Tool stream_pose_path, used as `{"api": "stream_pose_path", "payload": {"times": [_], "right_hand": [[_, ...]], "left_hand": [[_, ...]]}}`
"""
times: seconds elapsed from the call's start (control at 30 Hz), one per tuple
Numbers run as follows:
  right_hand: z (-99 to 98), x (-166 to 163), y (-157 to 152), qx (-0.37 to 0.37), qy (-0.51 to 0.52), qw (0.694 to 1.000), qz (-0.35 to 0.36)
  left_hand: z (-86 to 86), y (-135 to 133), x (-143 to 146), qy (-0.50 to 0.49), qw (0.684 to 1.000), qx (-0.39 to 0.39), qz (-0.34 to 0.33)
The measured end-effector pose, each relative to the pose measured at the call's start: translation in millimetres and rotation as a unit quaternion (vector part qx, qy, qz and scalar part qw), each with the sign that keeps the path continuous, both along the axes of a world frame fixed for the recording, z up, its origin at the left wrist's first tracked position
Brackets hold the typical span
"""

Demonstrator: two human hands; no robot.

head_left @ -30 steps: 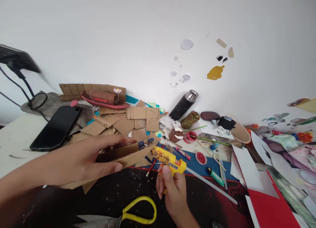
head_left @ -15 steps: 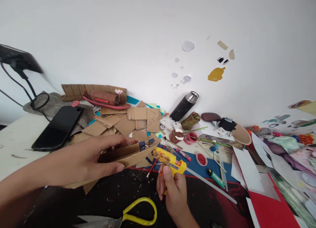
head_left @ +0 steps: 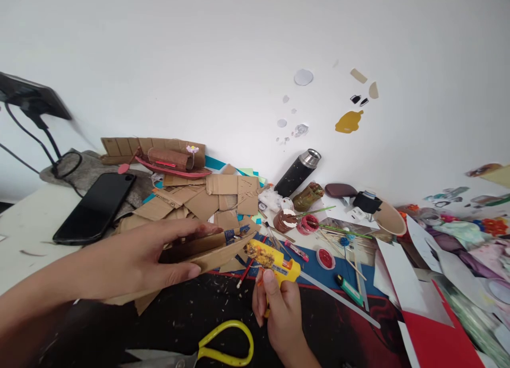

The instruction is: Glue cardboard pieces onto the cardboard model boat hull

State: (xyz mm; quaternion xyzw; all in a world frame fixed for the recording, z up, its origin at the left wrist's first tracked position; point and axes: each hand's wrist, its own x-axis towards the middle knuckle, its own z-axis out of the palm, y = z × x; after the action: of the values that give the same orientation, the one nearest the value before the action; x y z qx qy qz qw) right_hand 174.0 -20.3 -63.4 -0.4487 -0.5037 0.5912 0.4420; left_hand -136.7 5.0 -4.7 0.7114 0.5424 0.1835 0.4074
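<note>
My left grip (head_left: 135,262) is clasped around the folded cardboard piece (head_left: 211,251), thumb beneath and fingers on top, holding it above the tabletop (head_left: 24,219). My right grip (head_left: 281,309) is closed on the yellow glue gun (head_left: 274,259), its nozzle at the cardboard's right end. The yellow-handled scissors (head_left: 223,347) lie nearest me.
</note>
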Motion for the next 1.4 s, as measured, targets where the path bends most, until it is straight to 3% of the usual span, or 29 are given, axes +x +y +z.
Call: {"api": "stream_pose_path", "payload": {"times": [0.63, 1.4], "right_hand": [[6.8, -0.3, -0.6, -0.018, -0.026, 0.999, 0.010], [12.8, 0.2, -1.7, -0.020, -0.041, 0.999, 0.011]], "left_hand": [[10.3, -1.7, 5.5, -0.016, 1.000, 0.008, 0.010], [10.8, -2.2, 4.6, 0.000, 1.000, 0.001, 0.008]]}}
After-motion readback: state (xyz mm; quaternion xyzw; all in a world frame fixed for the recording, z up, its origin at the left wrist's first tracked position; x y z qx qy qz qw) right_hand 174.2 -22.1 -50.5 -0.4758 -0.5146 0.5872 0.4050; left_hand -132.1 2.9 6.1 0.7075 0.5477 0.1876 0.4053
